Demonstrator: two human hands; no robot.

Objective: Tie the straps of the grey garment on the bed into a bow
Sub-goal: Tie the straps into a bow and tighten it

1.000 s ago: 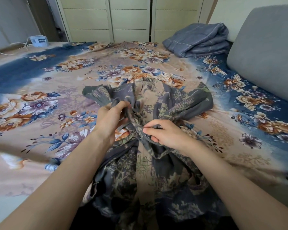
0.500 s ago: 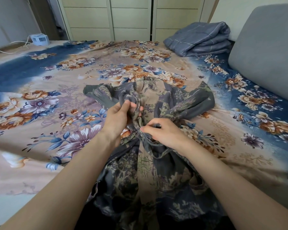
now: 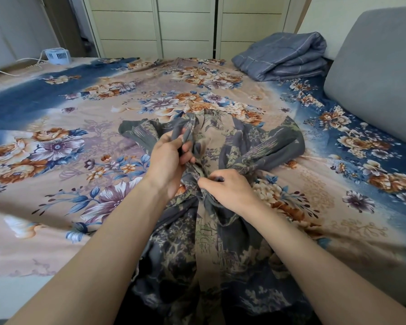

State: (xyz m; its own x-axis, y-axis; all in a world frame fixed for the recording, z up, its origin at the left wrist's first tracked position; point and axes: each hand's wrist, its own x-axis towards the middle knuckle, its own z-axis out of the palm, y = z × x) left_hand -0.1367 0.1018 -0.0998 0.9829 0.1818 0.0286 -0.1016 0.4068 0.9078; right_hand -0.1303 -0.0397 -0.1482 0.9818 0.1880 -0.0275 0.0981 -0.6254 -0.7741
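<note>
Garment: grey printed cloth garment (image 3: 206,249) lies over the near edge of the flower-patterned bed (image 3: 56,207), running towards its middle.
Right hand (image 3: 230,191): pinched shut on the crossing of the straps, probably to keep the knot from slipping.
Left hand (image 3: 171,160): closed around a lifted grey strap (image 3: 188,134), likely shaping a loop.
Far right corner: folded blue quilt (image 3: 284,57).
Containers: none seen.

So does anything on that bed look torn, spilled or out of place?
Nothing stands out. The grey garment is bunched up only where the left hand and right hand gather its straps. No tear or spill shows. The folded blanket sits tidy at the far corner of the bed.
</note>
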